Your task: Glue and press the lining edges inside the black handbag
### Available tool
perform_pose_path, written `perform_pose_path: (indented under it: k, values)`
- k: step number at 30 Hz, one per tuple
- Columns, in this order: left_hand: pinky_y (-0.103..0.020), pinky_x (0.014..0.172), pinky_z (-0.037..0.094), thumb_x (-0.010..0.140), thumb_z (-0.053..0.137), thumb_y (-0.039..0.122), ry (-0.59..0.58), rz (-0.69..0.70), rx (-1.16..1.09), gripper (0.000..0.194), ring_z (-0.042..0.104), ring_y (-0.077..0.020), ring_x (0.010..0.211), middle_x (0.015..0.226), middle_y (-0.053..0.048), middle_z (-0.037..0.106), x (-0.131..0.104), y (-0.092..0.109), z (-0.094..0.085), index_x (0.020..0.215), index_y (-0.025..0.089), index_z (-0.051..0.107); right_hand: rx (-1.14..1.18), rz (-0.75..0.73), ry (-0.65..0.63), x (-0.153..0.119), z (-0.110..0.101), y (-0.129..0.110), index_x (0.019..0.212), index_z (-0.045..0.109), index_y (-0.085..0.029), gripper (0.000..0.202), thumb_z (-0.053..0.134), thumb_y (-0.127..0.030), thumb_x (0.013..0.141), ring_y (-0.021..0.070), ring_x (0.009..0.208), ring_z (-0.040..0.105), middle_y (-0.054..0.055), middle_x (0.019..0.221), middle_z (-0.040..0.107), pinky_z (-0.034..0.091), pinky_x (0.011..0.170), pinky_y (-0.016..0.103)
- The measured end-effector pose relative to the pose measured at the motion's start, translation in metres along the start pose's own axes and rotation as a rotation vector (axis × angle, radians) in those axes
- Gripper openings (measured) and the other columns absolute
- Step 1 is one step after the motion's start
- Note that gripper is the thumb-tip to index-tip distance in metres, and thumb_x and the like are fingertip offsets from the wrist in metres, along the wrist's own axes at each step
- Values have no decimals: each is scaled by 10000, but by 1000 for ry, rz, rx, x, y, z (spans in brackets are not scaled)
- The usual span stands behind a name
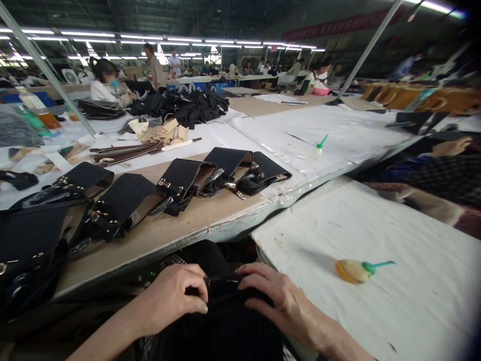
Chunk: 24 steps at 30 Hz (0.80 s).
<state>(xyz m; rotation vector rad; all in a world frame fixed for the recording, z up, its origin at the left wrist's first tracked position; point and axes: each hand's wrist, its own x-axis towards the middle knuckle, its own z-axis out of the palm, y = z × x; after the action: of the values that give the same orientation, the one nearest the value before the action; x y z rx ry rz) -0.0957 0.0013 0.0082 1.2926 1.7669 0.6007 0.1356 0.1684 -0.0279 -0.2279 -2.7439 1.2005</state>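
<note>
Low in the middle, a black bag (225, 306) lies over my lap, its outline merging with dark cloth around it. My left hand (180, 291) pinches its upper edge between thumb and curled fingers. On the opposite side, my right hand (268, 291) has its bent fingers hooked over the same edge. A narrow shiny strip (223, 281) shows between the two hands. Beyond them, several black handbags (188, 178) with gold clasps and plastic-wrapped parts lie in a row on a brown board (188, 225) along the table.
On the white table to my right lies a squeeze bottle (353, 271) with a green nozzle; a similar bottle (319, 145) stands farther back. Brown strips (128, 152) and a heap of black pieces (184, 105) are at the back left. A co-worker (107, 87) sits behind.
</note>
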Motion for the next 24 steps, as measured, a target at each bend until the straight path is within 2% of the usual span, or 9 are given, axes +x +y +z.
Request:
perform_pose_path:
  k: [3,5,7,11,17,24]
  values:
    - [-227,862,398,735,822,234,6,0,5,55,659,-177,1005,984,62,735,-1,2,0,714,263,781,-232,-79,-12,5,3,-10,1265,610,-261,316,603,-171,962,268,1216,569,81,1362,597,508,1014,428]
    - [-226,887,393,728,833,232,14,8,7,59,651,-186,1053,980,60,739,-2,3,0,721,267,786,-335,-103,-2,9,8,-16,1203,651,-242,260,585,-163,965,292,1157,597,88,1320,632,535,963,463]
    - [-227,881,400,730,834,234,14,19,1,56,652,-187,1046,970,56,737,-4,2,1,722,262,786,-376,-114,22,12,16,-19,1155,676,-226,236,546,-143,978,279,1071,633,92,1281,656,565,896,442]
    - [-235,822,421,751,808,230,8,41,-39,52,668,-171,918,891,52,729,-8,1,2,713,242,775,-358,-130,61,14,26,-17,1146,694,-219,267,490,-129,999,237,962,662,104,1205,672,590,800,364]
    - [-238,786,427,764,784,212,0,72,-43,45,665,-163,847,864,42,733,-9,-2,4,725,227,768,-297,-136,12,16,24,-13,1032,728,-200,291,440,-160,1024,210,901,672,98,1109,678,571,773,316]
    - [-246,781,422,774,794,280,-16,64,-3,59,666,-173,844,848,39,736,-3,-3,7,740,240,767,-314,-67,-162,15,14,-15,879,754,-215,119,668,-278,932,214,928,645,56,1092,660,519,804,313]
